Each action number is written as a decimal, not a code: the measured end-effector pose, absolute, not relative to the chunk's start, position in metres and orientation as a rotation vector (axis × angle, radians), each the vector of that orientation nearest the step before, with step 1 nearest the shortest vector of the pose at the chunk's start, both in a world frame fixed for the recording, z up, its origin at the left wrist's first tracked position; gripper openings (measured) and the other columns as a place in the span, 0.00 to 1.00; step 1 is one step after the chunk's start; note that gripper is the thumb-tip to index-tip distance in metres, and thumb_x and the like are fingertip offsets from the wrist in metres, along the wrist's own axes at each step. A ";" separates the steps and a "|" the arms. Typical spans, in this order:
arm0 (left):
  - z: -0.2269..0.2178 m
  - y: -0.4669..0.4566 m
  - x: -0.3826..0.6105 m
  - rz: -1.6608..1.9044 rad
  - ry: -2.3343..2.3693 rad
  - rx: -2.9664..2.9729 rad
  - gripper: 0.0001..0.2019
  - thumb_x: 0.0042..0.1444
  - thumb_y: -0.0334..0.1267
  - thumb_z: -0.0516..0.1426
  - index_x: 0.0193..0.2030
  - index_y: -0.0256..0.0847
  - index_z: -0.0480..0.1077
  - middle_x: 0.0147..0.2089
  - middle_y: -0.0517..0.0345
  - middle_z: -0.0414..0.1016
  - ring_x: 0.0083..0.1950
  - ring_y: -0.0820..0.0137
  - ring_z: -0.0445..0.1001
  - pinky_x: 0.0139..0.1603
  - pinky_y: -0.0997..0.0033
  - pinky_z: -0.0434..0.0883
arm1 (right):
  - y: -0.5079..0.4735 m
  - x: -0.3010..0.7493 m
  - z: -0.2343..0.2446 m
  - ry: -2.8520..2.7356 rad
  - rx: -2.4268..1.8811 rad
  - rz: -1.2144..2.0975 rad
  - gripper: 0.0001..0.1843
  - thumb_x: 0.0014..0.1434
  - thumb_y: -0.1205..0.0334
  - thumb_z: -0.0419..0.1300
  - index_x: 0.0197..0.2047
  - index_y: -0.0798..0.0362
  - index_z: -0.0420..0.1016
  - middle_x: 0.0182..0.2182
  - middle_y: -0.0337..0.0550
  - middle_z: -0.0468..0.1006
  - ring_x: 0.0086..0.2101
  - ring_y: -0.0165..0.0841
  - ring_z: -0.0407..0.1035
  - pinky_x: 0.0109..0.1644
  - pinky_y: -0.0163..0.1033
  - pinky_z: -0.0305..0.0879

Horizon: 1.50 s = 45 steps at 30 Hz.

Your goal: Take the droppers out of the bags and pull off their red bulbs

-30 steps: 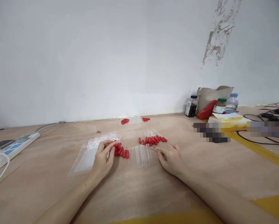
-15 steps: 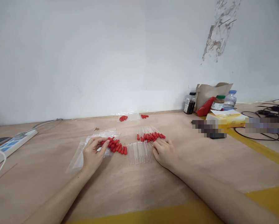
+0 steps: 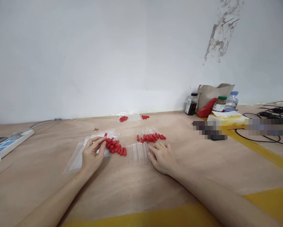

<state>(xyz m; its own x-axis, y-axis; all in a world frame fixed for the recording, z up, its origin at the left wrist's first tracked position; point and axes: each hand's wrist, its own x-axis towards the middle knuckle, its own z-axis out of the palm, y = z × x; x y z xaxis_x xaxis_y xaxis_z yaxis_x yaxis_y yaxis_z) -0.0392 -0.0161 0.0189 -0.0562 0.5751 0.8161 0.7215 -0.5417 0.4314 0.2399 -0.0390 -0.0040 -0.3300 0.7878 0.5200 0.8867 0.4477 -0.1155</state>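
My left hand pinches a red rubber dropper bulb upright between thumb and fingertips. Just right of it lies a loose heap of more red bulbs. A row of clear glass dropper tubes lies side by side in the middle of the table. At the row's right end, my right hand has its thumb and forefinger closed around the end of a tube, partly hidden by the fingers. Behind the row are several droppers with red bulbs fitted, their thin tubes pointing toward the wall.
Clear plastic bags lie under my left hand. Near the wall are another bag and small groups of red bulbs. A power strip sits at left. Bottles, a bag, a tissue pack and black cables occupy the right.
The bulb in my left hand now stands upright above the fingertips, clear of the heap. My right hand has shifted slightly left along the tube row. The view has moved a little.
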 end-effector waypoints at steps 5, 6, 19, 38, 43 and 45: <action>0.016 -0.015 -0.040 -1.648 -1.475 -2.086 0.10 0.53 0.39 0.53 0.40 0.41 0.72 0.43 0.55 0.65 0.43 0.70 0.70 0.46 0.66 0.74 | -0.040 0.240 -0.002 -2.230 -1.358 -0.221 0.14 0.60 0.57 0.46 0.41 0.51 0.69 0.37 0.45 0.71 0.39 0.34 0.60 0.40 0.40 0.46; 0.015 -0.015 -0.040 -1.650 -1.488 -2.081 0.10 0.52 0.40 0.54 0.40 0.42 0.72 0.43 0.55 0.64 0.43 0.70 0.71 0.46 0.65 0.74 | -0.040 0.240 -0.002 -2.230 -1.359 -0.209 0.14 0.61 0.57 0.46 0.41 0.51 0.69 0.37 0.45 0.71 0.39 0.34 0.60 0.40 0.40 0.46; 0.013 -0.005 -0.045 -1.168 -1.505 -2.088 0.10 0.53 0.41 0.53 0.40 0.41 0.68 0.39 0.56 0.74 0.42 0.65 0.70 0.45 0.62 0.65 | -0.034 0.249 -0.009 -2.115 -1.402 -0.094 0.12 0.60 0.58 0.47 0.42 0.49 0.69 0.38 0.42 0.71 0.41 0.34 0.62 0.41 0.40 0.48; 0.018 0.005 -0.053 -1.124 -1.607 -2.007 0.10 0.53 0.44 0.52 0.38 0.45 0.70 0.39 0.58 0.75 0.43 0.64 0.69 0.49 0.61 0.57 | -0.033 0.249 -0.010 -2.124 -1.364 -0.124 0.11 0.59 0.58 0.48 0.37 0.48 0.71 0.36 0.40 0.71 0.38 0.31 0.63 0.40 0.39 0.48; 0.038 -0.002 -0.031 -1.066 -1.538 -2.025 0.08 0.53 0.42 0.52 0.34 0.45 0.71 0.41 0.58 0.73 0.47 0.62 0.66 0.49 0.60 0.56 | -0.034 0.250 -0.009 -2.124 -1.370 -0.143 0.11 0.59 0.58 0.48 0.38 0.49 0.71 0.37 0.41 0.71 0.41 0.33 0.62 0.41 0.39 0.48; 0.047 -0.001 -0.011 -0.892 -1.583 -2.133 0.08 0.51 0.42 0.52 0.30 0.45 0.72 0.41 0.56 0.72 0.47 0.61 0.65 0.49 0.58 0.55 | -0.034 0.250 -0.009 -2.127 -1.368 -0.159 0.11 0.59 0.57 0.49 0.38 0.49 0.71 0.37 0.41 0.71 0.41 0.33 0.62 0.40 0.39 0.48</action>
<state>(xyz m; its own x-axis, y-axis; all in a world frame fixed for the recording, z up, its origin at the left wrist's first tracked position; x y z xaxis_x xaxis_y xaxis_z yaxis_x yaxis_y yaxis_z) -0.0105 -0.0011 0.0469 0.1833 0.7295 0.6589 0.9416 -0.3228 0.0955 0.2502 -0.0341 -0.0092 -0.2905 0.7895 0.5407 0.8610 0.4622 -0.2123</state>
